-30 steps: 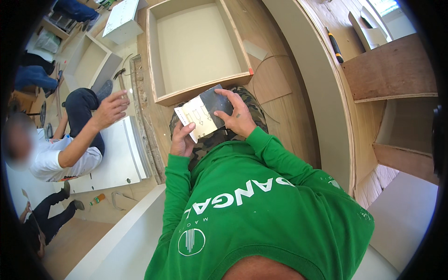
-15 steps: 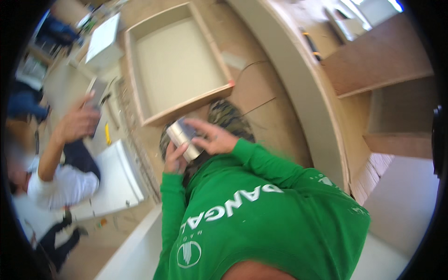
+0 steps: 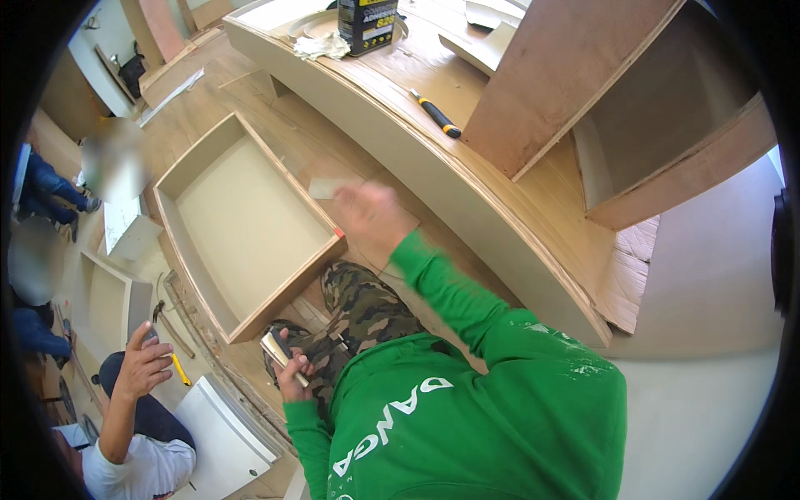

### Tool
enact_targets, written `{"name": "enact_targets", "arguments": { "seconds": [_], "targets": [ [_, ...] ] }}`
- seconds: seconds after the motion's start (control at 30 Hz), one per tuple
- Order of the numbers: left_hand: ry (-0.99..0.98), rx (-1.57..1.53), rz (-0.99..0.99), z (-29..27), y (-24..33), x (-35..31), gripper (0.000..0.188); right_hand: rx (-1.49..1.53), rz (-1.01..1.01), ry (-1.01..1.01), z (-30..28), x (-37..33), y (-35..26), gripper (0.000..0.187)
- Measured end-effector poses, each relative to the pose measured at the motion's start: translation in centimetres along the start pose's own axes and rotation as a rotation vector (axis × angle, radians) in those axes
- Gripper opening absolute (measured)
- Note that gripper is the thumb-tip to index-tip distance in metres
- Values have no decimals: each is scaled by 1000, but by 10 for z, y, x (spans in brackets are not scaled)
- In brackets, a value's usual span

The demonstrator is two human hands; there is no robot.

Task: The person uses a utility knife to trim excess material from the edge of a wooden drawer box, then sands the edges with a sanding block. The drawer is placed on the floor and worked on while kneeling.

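Note:
My left hand [image 3: 293, 377] is closed round a small pale block [image 3: 277, 347] with a dark side, which looks like a sanding block. It is held low over my camouflage-trousered leg, by the near corner of a shallow wooden drawer box [image 3: 242, 225]. The box has a pale inside and a red mark on its right corner. My right hand [image 3: 377, 218] is raised beyond that corner, between the box and the long curved bench. Motion smears its fingers, so I cannot make out whether anything is in them.
On the curved bench [image 3: 400, 158] to the right lie a black-and-yellow utility knife [image 3: 436, 114], a dark can [image 3: 367, 25], a white rag [image 3: 323, 45] and a wooden compartment [image 3: 575, 75]. At left, a co-worker's hand [image 3: 143, 367] is raised near a hammer [image 3: 172, 329] and a white panel [image 3: 221, 433].
My right hand has left the block and swung up and right, toward the bench. My left hand keeps the block. The view has turned right, showing more of the bench.

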State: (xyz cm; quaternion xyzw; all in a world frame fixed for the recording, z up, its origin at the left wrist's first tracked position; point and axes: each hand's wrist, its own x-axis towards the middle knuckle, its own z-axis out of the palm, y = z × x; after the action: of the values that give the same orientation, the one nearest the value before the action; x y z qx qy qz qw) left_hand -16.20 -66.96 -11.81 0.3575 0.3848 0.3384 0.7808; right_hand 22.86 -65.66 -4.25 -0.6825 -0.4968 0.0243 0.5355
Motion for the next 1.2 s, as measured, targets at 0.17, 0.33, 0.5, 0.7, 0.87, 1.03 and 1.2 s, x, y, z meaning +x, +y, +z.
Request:
{"name": "enact_targets", "arguments": {
  "seconds": [0.17, 0.33, 0.5, 0.7, 0.87, 1.03, 1.2],
  "targets": [
    [181, -41, -178, -27, 12, -4, 87, -1279, -140, 104, -111, 139, 143, 28],
    [238, -233, -6, -42, -4, -12, 60, -768, 366, 32, -137, 174, 195, 42],
    [163, -408, -2, -48, -5, -27, 54, -1027, 205, 152, -129, 156, 167, 36],
    [132, -446, 18, -59, 7, -48, 57, -493, -15, 50, -51, 128, 61, 34],
    [123, -531, 23, -68, 19, -62, 54, 773, 619, -580, 97, 35, -63, 35],
    [365, -78, 166, -73, 20, -92, 64, 847, 568, -1026, 199, -42, -164, 32],
    [492, 292, 249, -83, 23, -125, 74, 940, 426, -1144, 238, -70, -240, 39]
  ]
}}
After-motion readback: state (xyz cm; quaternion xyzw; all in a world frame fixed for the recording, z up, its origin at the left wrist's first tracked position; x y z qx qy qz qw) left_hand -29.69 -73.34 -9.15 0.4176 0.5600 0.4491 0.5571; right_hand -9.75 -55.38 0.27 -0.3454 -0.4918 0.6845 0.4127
